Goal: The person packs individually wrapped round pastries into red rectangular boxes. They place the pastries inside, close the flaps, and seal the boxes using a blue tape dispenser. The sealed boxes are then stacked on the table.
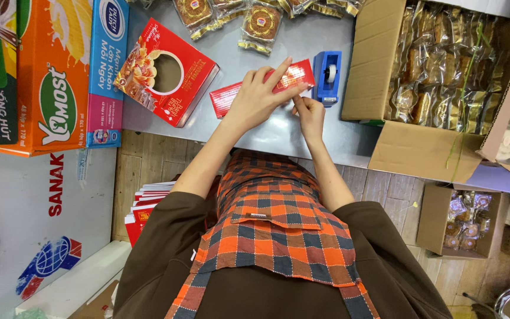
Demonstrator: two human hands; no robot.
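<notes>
A long flat red box (229, 96) lies on the grey metal table (302, 47). My left hand (259, 97) presses down on its middle, fingers spread, the forefinger stretched toward the box's right end. My right hand (308, 111) pinches at the box's near right edge, fingertips closed; whether a strip of tape is between them I cannot tell. A blue tape dispenser (327, 75) stands just right of the box, touching its end.
A larger red gift box with a round window (166, 71) lies left. Wrapped cakes (261, 25) sit at the far edge. An open carton of wrapped cakes (444, 71) is right, orange and blue cartons (60, 71) left, flat red boxes (146, 210) stacked below.
</notes>
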